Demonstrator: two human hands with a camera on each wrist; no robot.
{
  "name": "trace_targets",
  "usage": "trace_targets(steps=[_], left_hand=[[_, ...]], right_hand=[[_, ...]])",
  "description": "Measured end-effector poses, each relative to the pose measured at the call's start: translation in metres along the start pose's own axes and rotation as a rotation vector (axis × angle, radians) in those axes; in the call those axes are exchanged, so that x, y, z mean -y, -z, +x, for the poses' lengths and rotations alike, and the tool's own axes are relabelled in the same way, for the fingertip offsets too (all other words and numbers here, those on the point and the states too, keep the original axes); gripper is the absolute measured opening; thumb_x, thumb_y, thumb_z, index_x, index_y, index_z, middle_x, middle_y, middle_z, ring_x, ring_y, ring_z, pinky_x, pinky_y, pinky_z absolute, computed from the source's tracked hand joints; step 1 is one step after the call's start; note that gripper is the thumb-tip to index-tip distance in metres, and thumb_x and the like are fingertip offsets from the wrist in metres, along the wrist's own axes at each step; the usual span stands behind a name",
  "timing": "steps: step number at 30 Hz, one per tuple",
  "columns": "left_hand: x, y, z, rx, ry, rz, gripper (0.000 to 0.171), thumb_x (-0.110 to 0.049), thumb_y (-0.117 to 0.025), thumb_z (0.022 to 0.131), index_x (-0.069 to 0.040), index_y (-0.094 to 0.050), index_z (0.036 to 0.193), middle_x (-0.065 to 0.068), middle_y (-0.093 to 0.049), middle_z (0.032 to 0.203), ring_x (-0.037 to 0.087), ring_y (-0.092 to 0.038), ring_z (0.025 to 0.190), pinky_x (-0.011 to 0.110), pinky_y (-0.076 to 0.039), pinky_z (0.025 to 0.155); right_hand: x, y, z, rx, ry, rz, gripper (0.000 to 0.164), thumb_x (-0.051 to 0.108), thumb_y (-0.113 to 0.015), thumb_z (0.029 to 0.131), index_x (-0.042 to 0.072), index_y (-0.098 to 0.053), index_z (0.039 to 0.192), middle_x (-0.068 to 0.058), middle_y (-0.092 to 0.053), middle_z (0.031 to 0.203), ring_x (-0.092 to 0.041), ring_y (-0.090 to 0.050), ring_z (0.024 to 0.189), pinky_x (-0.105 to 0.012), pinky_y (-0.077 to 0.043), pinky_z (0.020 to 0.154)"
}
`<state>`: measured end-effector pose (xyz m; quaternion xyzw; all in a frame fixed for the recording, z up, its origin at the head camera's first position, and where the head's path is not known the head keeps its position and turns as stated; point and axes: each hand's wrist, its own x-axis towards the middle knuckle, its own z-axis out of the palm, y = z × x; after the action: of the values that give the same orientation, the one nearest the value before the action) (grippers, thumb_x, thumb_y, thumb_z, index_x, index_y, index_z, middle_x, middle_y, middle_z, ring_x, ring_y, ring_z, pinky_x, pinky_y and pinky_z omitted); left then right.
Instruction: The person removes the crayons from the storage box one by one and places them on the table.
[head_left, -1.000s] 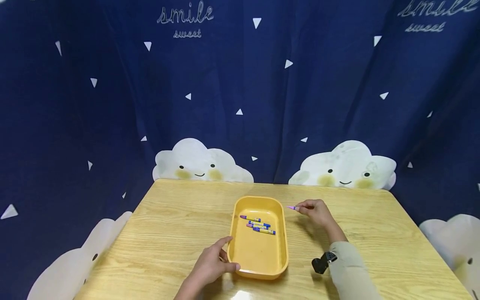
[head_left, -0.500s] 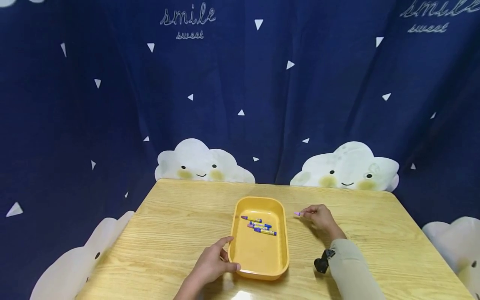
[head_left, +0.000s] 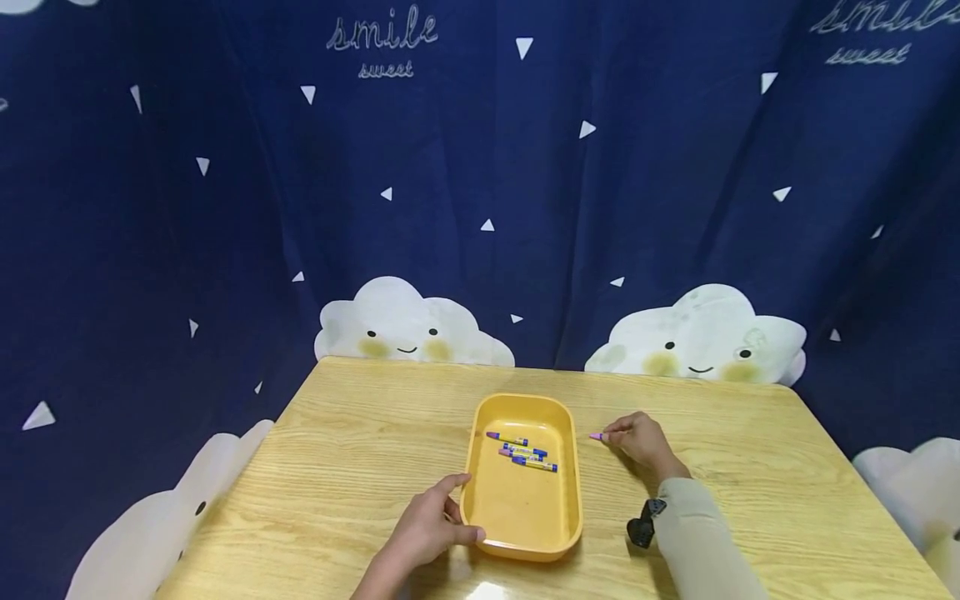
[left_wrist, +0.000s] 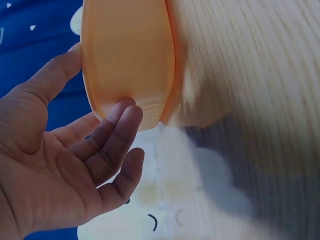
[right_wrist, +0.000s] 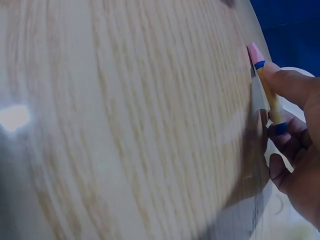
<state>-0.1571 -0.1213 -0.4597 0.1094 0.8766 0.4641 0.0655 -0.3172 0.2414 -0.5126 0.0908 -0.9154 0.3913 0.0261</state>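
My right hand (head_left: pixel 641 440) pinches a pink-tipped crayon (right_wrist: pixel 270 95) with a yellow body and blue bands between thumb and fingers. The crayon lies close over the table, to the right of a yellow tray (head_left: pixel 517 525), its tip pointing left in the head view. My left hand (head_left: pixel 427 525) holds the tray's near left corner, with the thumb on the near rim and the index finger at the left rim. In the left wrist view, fingertips touch the tray's outer wall (left_wrist: pixel 130 50). Several crayons (head_left: pixel 525 451) lie together in the tray, tips pink, purplish and blue.
The pale wooden table (head_left: pixel 360 433) runs back to a dark blue curtain (head_left: pixel 450 167) printed with white clouds and triangles. A black wrist camera (head_left: pixel 642 525) sits at the right sleeve (head_left: pixel 701 533).
The right hand has moved a little right and toward the near side, away from the tray, with the crayon lower. The left hand stays at the tray, and the head view has shifted slightly.
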Motion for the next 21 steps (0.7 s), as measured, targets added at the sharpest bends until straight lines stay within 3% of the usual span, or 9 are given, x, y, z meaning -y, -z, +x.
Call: trace_targets(steps=[8, 15, 21], left_hand=[[0.001, -0.002, 0.000, 0.003, 0.007, -0.003, 0.080, -0.022, -0.084, 0.065, -0.003, -0.047, 0.133, -0.001, -0.054, 0.072, 0.012, -0.050, 0.058, 0.026, -0.041, 0.048], [0.000, -0.002, -0.002, -0.001, 0.016, -0.005, 0.080, -0.021, -0.085, 0.065, -0.003, -0.047, 0.133, 0.000, -0.054, 0.073, 0.013, -0.050, 0.059, 0.026, -0.041, 0.049], [-0.002, 0.000, 0.000, -0.004, 0.002, 0.002, 0.080, -0.022, -0.085, 0.065, -0.002, -0.047, 0.133, 0.000, -0.053, 0.072, 0.012, -0.049, 0.059, 0.026, -0.041, 0.050]], right_hand=[[0.002, 0.005, -0.005, -0.001, -0.005, 0.034, 0.010, 0.004, -0.067, 0.084, -0.004, -0.070, 0.088, -0.012, -0.067, 0.087, -0.026, -0.061, 0.082, -0.039, -0.049, 0.073], [0.014, 0.008, -0.002, -0.050, -0.090, 0.139, 0.018, 0.008, -0.064, 0.087, -0.005, -0.067, 0.098, -0.012, -0.066, 0.087, -0.021, -0.058, 0.077, -0.031, -0.046, 0.066], [0.034, 0.016, 0.010, -0.046, -0.095, 0.289, 0.030, 0.015, -0.063, 0.089, -0.008, -0.063, 0.108, -0.017, -0.064, 0.101, -0.027, -0.058, 0.093, -0.044, -0.046, 0.083]])
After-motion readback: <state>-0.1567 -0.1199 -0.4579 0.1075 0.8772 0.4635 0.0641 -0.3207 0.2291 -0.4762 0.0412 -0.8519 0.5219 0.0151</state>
